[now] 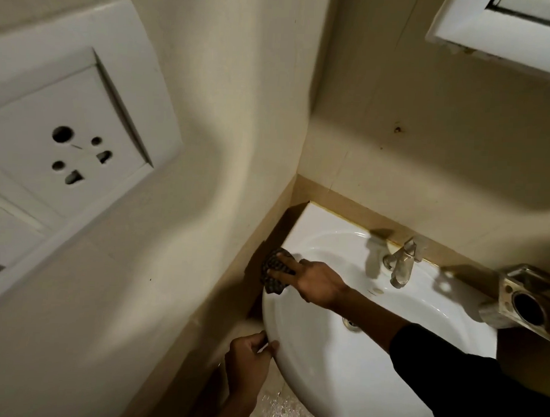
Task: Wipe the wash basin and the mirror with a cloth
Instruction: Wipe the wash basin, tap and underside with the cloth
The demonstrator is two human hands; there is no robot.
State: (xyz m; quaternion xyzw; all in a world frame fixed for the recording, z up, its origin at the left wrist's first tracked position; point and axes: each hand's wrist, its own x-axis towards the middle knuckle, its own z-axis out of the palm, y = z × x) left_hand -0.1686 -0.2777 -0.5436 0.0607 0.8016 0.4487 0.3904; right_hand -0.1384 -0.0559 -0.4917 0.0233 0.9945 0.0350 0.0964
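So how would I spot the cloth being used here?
Start at the white wash basin in the corner and follow its rim to the side wall. There the right hand presses flat on the cloth: a dark, checked rag, the only patterned thing on the white porcelain.

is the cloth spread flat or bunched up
Bunched up: the cloth sits as a crumpled wad under the right hand on the wash basin rim.

The right hand (314,283) reaches leftward from a black long sleeve (449,370) and lies palm down, its fingers straight and spread, pressing a dark checked cloth (273,270). Lower down, the left hand (251,355) curls fingers and thumb on the white ceramic wash basin (323,381) rim.
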